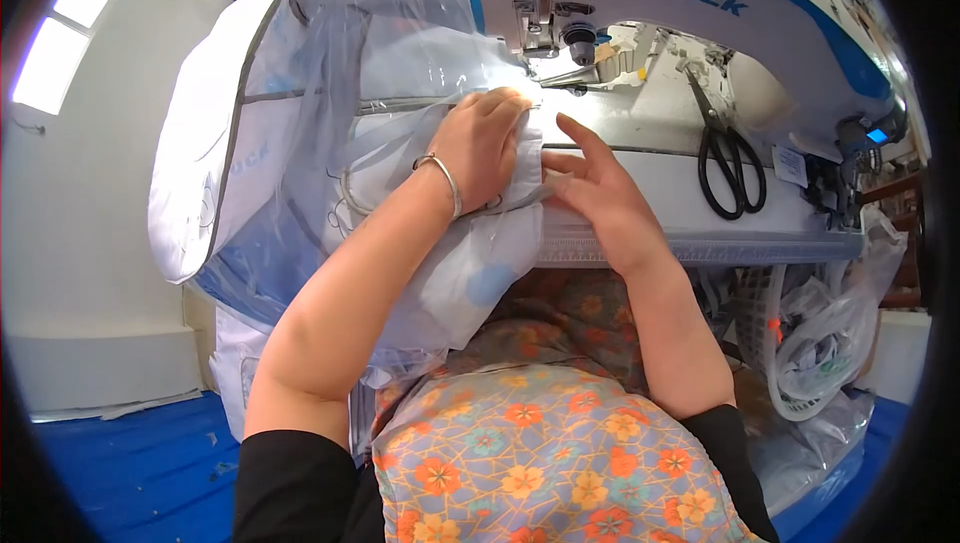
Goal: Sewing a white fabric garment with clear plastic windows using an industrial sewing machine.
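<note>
— floral apron (pixel 540 463) sits closest, right under my chin. count for me?

— one apron, two hands, one silver bangle (pixel 445 181), one pair of black scissors (pixel 733 165) lying on the sewing machine (pixel 700 3) bed, well apart from my fingers.

— and the grips?

— my left hand (pixel 482 148) lies flat with fingers together, pressing the white fabric piece (pixel 440 283) down just before the needle. my right hand (pixel 600 193) is spread, forefinger out, its thumb touching the fabric's edge.

— where's the fabric?

— under my left palm, trailing off the table toward my lap.
</note>
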Tool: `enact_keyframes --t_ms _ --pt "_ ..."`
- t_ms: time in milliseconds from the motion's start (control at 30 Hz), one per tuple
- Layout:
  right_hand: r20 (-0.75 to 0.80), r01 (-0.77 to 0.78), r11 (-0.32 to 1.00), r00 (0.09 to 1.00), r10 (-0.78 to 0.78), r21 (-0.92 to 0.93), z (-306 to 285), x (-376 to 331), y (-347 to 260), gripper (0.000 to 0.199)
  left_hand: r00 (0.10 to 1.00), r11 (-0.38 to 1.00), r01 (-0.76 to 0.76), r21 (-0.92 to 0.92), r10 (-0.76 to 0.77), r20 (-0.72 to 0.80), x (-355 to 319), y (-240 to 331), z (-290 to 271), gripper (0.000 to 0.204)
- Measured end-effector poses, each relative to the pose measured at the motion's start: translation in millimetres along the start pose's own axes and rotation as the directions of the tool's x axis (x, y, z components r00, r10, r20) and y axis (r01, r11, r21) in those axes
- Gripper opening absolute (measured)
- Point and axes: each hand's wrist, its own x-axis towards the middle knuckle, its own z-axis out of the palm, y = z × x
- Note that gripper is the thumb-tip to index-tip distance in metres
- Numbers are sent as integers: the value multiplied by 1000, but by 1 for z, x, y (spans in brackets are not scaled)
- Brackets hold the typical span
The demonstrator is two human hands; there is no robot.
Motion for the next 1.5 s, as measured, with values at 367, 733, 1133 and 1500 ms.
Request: enact_keyframes --t_ms 367,733,1133,1500 --pt "-223 179 631 975 -9 755 26 37 -1 69 997 997 77 -32 -78 -15 11 11 -1 37" --pt "-204 161 770 978 -41 618 20 43 -2 70 993 994 106 -13 -105 44 16 14 -6 41" --pt "-158 133 791 986 -46 597 14 50 -6 73 976 981 149 126 -166 139 23 22 -7 28" --pt "-206 173 887 974 -91 427 9 44 0 39 982 955 99 279 -140 130 25 26 0 26"
